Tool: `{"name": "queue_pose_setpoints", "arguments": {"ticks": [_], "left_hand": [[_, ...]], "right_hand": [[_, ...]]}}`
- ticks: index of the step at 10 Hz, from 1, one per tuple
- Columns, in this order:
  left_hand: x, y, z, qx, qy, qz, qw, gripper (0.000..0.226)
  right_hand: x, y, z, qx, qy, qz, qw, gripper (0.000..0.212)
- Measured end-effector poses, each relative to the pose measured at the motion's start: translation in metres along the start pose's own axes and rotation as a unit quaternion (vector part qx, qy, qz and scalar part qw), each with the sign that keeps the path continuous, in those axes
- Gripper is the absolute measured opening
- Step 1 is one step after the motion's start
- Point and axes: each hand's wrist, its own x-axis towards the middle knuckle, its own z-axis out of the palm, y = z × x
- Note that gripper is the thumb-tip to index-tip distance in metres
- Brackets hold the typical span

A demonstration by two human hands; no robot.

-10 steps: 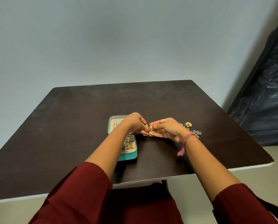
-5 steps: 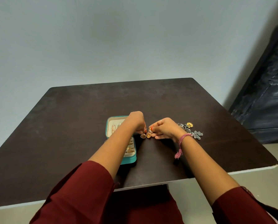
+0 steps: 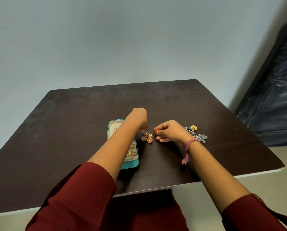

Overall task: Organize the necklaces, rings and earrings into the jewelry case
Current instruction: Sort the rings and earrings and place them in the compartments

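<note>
Gold jhumka earrings (image 3: 147,137) are lying on the dark bench (image 3: 72,127) just right of the open teal jewelry case (image 3: 130,164), with the left hand (image 3: 138,118) pinching at them and the right hand (image 3: 168,131) hovering beside them, loosely curled and holding nothing.

We see a dark bench (image 3: 72,130) with a teal jewelry case (image 3: 130,164) lying open on it. Gold earrings (image 3: 147,137) lie just beside the case, between the two hands. The left hand (image 3: 138,117) and right hand (image 3: 169,130) both have curled fingers (we can't tell if either one touches the earrings). More jewelry (image 3: 195,133) sits behind the right hand.
</note>
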Motion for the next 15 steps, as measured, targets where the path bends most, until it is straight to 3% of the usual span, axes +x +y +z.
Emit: {"name": "queue_pose_setpoints", "arguments": {"ticks": [2,4,7,9,11,12,14,15], "left_hand": [[-0.001,0.018,-0.001,-0.029,0.075,0.069,0.994,0.022],[-0.017,0.049,0.019,-0.117,0.080,0.137,0.980,0.024],[-0.028,0.067,0.097,-0.246,0.081,0.135,0.956,0.026],[-0.041,0.054,0.132,-0.276,0.125,0.145,0.942,0.028],[-0.042,0.053,0.145,-0.209,0.123,0.204,0.949,0.021],[-0.041,0.053,0.146,-0.189,0.137,0.196,0.953,0.022],[-0.041,0.055,0.147,-0.179,0.152,0.182,0.955,0.027],[-0.042,0.055,0.148,-0.182,0.161,0.188,0.952,0.020]], "right_hand": [[-0.016,0.001,-0.035,-0.027,0.053,-0.041,0.997,0.017],[-0.031,0.016,-0.079,-0.040,0.148,-0.079,0.985,0.017],[-0.033,0.057,-0.125,-0.112,0.275,-0.107,0.949,0.017],[-0.029,0.066,-0.128,-0.260,0.189,-0.107,0.941,0.022],[-0.021,0.059,-0.130,-0.324,0.123,-0.158,0.925,0.024],[-0.016,0.056,-0.130,-0.368,0.107,-0.155,0.911,0.020],[-0.015,0.060,-0.132,-0.343,0.135,-0.150,0.917,0.008],[-0.017,0.068,-0.138,-0.275,0.143,-0.142,0.940,0.009]]}}
